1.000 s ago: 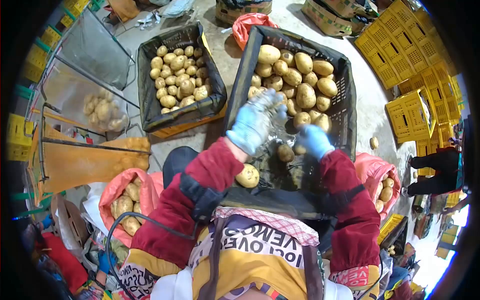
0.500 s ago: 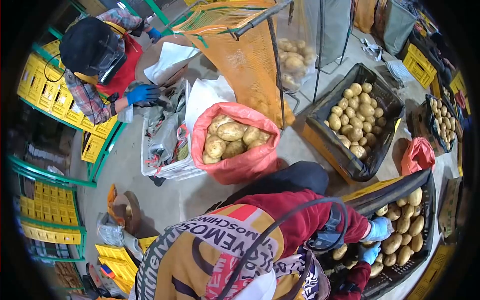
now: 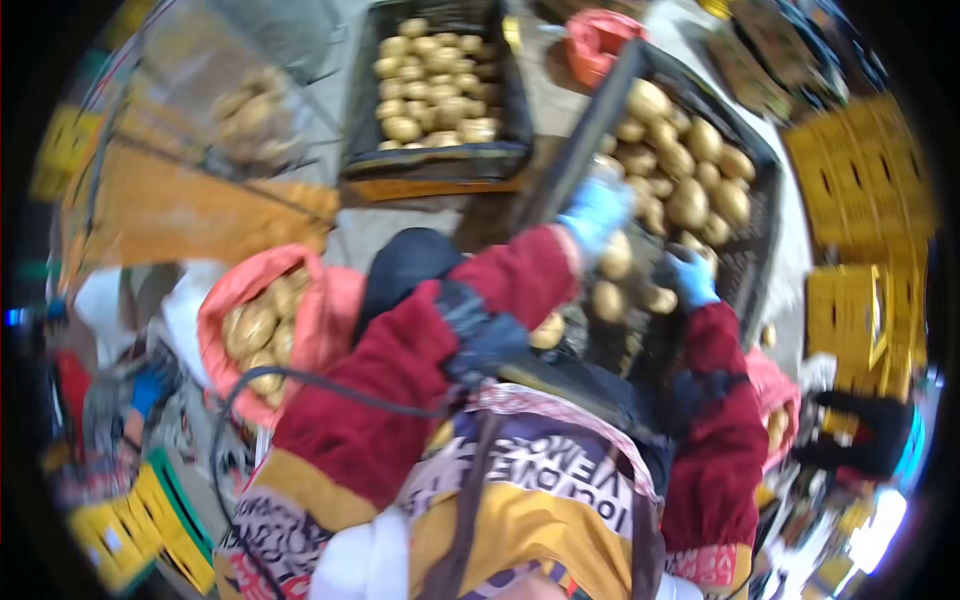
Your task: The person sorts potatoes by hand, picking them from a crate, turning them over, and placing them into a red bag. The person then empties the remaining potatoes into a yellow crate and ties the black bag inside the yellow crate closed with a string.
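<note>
Blue gloves cover both my hands over a dark, lined crate of potatoes. My left hand is by the crate's left wall, close to the potatoes along that side; its fingers are smeared by motion. Lower and to the right, my right hand reaches in beside the nearer potatoes, its fingertips blurred too. Whether either hand grips a potato cannot be made out. Between the hands, a few loose potatoes lie on the crate's dark, dirty bottom.
Left of me stands a red sack of potatoes. Another potato crate is ahead, with a red bag to its right. Yellow crates are stacked at right. A co-worker's blue-gloved hand shows at far left.
The view has swung right, bringing the potato crate nearer the middle. My hands, close together before, are now farther apart, the left one by the crate's left wall.
</note>
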Action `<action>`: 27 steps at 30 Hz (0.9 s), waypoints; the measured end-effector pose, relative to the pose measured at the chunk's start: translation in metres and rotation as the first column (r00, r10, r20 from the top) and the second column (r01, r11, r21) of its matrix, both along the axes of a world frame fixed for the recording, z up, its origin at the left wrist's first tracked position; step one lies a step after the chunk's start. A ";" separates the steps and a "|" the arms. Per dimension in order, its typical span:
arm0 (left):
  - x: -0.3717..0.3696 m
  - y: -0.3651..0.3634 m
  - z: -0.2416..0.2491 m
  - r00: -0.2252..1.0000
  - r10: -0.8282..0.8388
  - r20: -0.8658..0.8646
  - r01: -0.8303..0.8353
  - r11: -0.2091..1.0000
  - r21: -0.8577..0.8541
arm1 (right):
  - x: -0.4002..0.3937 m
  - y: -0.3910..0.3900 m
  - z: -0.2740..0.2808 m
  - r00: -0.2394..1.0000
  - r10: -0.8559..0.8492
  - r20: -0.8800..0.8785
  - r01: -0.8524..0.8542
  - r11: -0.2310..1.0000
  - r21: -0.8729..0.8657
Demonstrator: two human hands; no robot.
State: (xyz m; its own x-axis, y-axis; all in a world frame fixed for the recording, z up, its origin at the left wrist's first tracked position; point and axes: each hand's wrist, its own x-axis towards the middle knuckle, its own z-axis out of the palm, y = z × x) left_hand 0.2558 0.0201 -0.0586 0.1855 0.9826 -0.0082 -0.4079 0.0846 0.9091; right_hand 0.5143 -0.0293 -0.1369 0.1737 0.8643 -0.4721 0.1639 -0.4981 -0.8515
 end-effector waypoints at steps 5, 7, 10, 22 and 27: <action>-0.007 0.008 0.004 0.994 0.009 0.107 0.024 0.952 -0.304 | -0.043 -0.017 -0.015 0.839 0.163 0.519 -0.214 0.976 0.039; -0.002 0.007 0.005 0.999 0.042 0.010 -0.037 0.953 -0.300 | -0.049 -0.019 -0.056 0.827 0.179 0.533 -0.222 0.975 0.017; 0.002 0.015 -0.004 0.998 0.006 0.066 0.017 0.938 -0.347 | -0.119 -0.045 0.028 0.691 0.256 0.676 -0.223 0.965 -0.138; -0.003 0.006 0.023 0.993 -0.064 0.103 0.098 0.922 -0.375 | -0.107 -0.078 0.029 0.658 0.753 -0.013 -0.745 0.648 -0.155; -0.007 0.006 0.029 0.982 -0.041 0.186 0.116 0.904 -0.413 | -0.104 -0.086 0.017 0.424 0.901 0.095 -0.855 0.432 -0.286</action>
